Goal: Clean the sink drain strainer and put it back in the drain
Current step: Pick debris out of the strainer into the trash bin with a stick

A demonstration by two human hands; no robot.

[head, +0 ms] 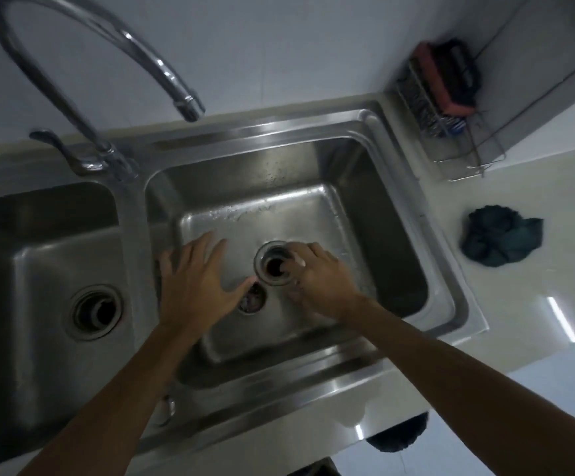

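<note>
Fingers of my left hand [193, 283] were spread wide over the wet steel sink [399, 242]; my right hand [317, 280] curled into the round drain [262, 257], grip unclear. The small grimy strainer [255, 302] lay just beside it.

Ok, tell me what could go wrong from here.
1. The strainer, apparently holding dark muck, sits right beside the open drain; a bump from the left hand could tip debris down the hole.
2. The right hand curls its fingers into that drain and might push grime deeper.
</note>
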